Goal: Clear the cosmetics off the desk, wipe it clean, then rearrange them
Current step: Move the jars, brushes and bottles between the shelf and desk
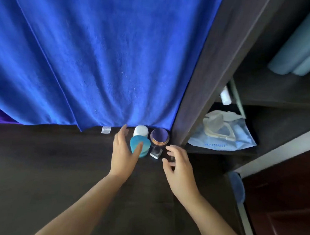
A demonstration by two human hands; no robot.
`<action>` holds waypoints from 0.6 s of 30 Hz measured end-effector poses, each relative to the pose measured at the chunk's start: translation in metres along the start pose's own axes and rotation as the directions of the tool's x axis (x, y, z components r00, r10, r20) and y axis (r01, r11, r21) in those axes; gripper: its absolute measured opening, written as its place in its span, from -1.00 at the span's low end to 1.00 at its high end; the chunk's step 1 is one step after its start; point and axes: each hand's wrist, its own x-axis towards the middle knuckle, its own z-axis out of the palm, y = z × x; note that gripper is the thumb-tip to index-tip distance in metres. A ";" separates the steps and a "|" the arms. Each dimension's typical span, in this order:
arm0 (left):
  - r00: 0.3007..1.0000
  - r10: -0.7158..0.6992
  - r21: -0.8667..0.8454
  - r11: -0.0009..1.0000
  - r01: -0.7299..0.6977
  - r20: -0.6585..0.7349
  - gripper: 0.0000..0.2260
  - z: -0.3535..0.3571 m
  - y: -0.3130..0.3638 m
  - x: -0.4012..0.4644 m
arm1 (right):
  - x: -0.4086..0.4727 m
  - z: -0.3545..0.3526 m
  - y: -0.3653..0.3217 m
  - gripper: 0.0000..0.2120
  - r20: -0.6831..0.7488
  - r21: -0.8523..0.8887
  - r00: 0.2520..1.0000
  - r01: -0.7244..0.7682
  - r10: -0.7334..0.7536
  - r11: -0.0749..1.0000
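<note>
Several cosmetics stand grouped at the back of the dark desk (55, 165). A teal-lidded jar (141, 147) is in front, a white-capped jar (141, 130) behind it, a purple-lidded jar with a copper rim (159, 136) to the right, and a small clear square bottle (156, 153) in front of that. My left hand (124, 152) wraps the teal jar's left side, thumb on its lid. My right hand (179, 165) hovers just right of the square bottle, fingers spread; a small dark object by its fingertips is unclear.
A large blue towel (99, 58) hangs over the back of the desk. A dark upright panel (197, 102) borders the jars on the right. Beyond it, shelves hold a light blue packet (226, 138) and a white bottle (225, 97).
</note>
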 end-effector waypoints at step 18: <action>0.992 -0.042 0.118 0.993 0.028 0.119 -0.55 0.021 0.241 -0.014 | 0.106 -0.213 -0.110 -0.70 0.059 -0.421 0.996 0.083 -0.064 0.903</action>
